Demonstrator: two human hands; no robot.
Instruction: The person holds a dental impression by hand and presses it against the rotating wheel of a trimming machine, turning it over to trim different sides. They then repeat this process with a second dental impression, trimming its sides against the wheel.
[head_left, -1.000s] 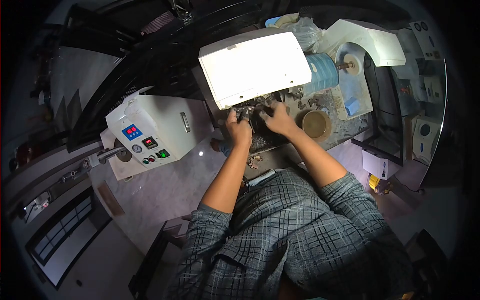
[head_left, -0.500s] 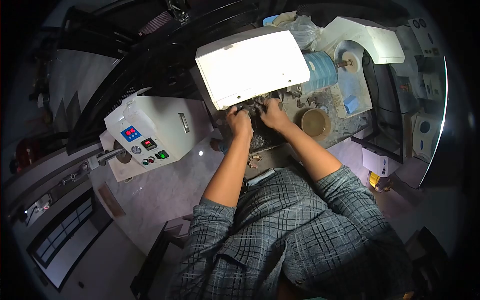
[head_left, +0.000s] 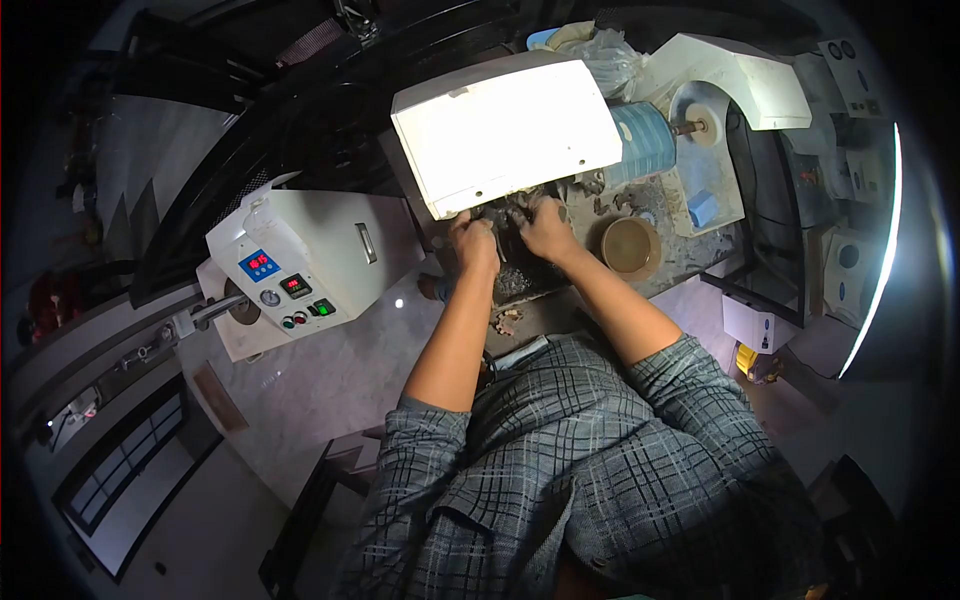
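Observation:
Both of my hands reach under the front edge of a white machine hood (head_left: pixel 505 130), side by side. My left hand (head_left: pixel 474 243) is closed, its fingertips partly hidden in the dark area below the hood. A little to its right, my right hand (head_left: pixel 548 232) is closed too, thumb side up, with dark grime on the fingers. Between the hands lies dark, wet-looking matter (head_left: pixel 505 215); what they grip is not clear. Right of my right hand stands a round brown bowl (head_left: pixel 630 247) with murky liquid.
A large blue water bottle (head_left: pixel 643 142) lies behind the hood's right side. Farther right is a polishing wheel (head_left: pixel 703 126) under a white cover, with a blue block (head_left: pixel 702 209) below it. At left stands a white machine with a lit control panel (head_left: pixel 285 285).
My left hand has shifted slightly left and down. The right hand stays in nearly the same spot under the hood edge.

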